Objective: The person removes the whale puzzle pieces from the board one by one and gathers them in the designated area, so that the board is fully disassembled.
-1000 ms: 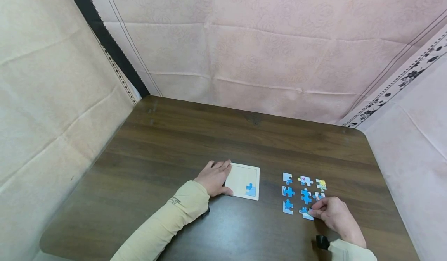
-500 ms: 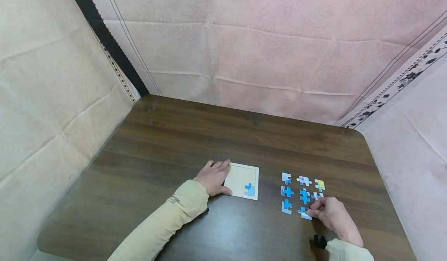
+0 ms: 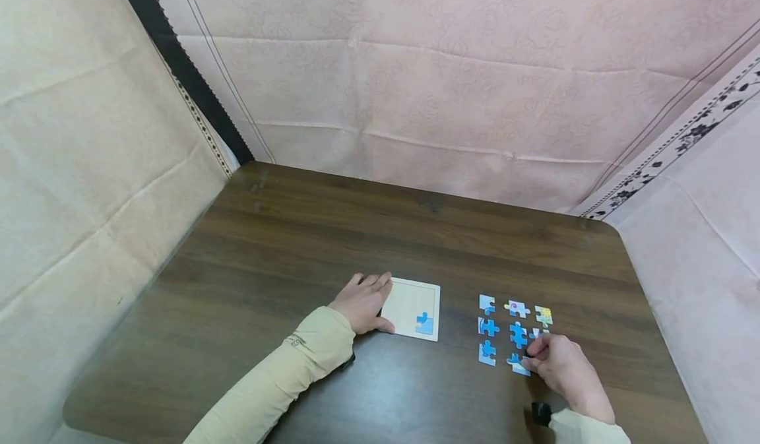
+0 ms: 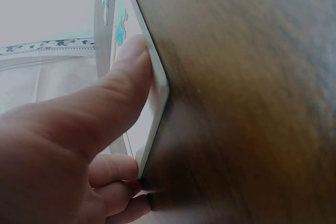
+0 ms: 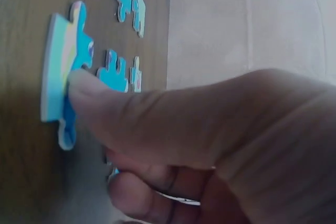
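Note:
My left hand (image 3: 363, 304) rests on the left edge of a square puzzle tray (image 3: 412, 299); the left wrist view shows its thumb on the rim (image 4: 160, 90) and fingertips at the far edge. One blue puzzle piece (image 3: 424, 325) lies in the tray's lower right corner. My right hand (image 3: 564, 368) is low over the loose pieces, its thumb on or just over a blue, yellow and white puzzle piece (image 5: 55, 72), the middle one of the bottom row. Below the thumb, the other fingers (image 5: 131, 195) are bent, apart from that piece.
Several loose puzzle pieces lie in rows right of the tray, among them a blue one (image 3: 488, 327), a white and blue one (image 3: 517, 309) and a yellow one (image 3: 543, 315). They stand on a dark wooden table (image 3: 332, 233), with pale cloth (image 3: 427, 88) hanging around it.
A small dark gap now shows between the right thumb and forefinger. The left hand, the tray and the pieces stay where they were; the whole view has shifted slightly.

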The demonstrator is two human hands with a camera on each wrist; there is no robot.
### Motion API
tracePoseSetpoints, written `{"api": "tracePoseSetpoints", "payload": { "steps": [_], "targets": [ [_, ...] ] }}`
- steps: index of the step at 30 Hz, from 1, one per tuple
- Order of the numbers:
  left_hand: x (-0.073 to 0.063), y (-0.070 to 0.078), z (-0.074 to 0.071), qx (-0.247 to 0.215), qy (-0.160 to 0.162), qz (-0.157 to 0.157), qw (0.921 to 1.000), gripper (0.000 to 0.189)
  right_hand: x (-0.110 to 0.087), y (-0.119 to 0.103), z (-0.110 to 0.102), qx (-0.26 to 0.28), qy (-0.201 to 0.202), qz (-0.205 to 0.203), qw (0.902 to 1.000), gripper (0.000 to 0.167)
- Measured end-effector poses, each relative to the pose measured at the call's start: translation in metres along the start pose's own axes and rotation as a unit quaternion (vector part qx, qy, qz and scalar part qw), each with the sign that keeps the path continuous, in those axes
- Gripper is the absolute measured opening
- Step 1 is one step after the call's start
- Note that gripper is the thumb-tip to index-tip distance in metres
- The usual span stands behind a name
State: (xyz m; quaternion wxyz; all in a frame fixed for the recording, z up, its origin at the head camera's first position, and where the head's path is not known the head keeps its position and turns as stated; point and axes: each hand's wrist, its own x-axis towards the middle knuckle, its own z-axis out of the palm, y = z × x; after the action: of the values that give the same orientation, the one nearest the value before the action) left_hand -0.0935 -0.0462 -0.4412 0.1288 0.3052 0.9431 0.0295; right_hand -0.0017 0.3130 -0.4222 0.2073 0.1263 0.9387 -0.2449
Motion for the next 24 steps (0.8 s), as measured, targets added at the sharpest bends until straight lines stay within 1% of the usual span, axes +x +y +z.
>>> {"api": "tracePoseSetpoints", "payload": {
  "steps": [2, 5, 8, 11, 15, 19, 22, 24],
  "targets": [
    [0.000, 0.000, 0.001, 0.000, 0.000, 0.000, 1.0000, 0.092, -0.001, -0.004, 0.000, -0.018, 0.006, 0.002, 0.9998, 0.019],
    [0.000, -0.001, 0.001, 0.001, 0.001, 0.000, 1.0000, 0.092, -0.001, -0.008, 0.000, -0.029, 0.013, -0.003, 0.9995, 0.018],
    [0.000, -0.001, 0.001, 0.000, 0.001, 0.000, 1.0000, 0.092, -0.002, -0.010, 0.001, -0.020, 0.022, -0.021, 0.9993, 0.016],
    [-0.001, 0.000, 0.000, 0.000, 0.002, 0.001, 1.0000, 0.092, -0.003, -0.012, 0.002, 0.005, 0.038, -0.052, 0.9979, 0.016],
    [-0.001, 0.001, 0.002, 0.001, -0.002, -0.001, 1.0000, 0.093, -0.001, -0.020, 0.006, 0.042, 0.074, -0.089, 0.9924, 0.018],
    [0.000, 0.000, 0.004, 0.002, -0.004, -0.003, 1.0000, 0.093, 0.004, -0.036, 0.014, 0.064, 0.119, -0.108, 0.9850, 0.017],
    [0.001, 0.000, 0.004, 0.004, -0.001, -0.003, 1.0000, 0.093, 0.008, -0.049, 0.021, 0.064, 0.144, -0.126, 0.9795, 0.015],
    [0.001, 0.000, 0.004, 0.005, -0.001, -0.002, 1.0000, 0.093, 0.010, -0.058, 0.026, 0.060, 0.151, -0.134, 0.9776, 0.015]
  ]
}}
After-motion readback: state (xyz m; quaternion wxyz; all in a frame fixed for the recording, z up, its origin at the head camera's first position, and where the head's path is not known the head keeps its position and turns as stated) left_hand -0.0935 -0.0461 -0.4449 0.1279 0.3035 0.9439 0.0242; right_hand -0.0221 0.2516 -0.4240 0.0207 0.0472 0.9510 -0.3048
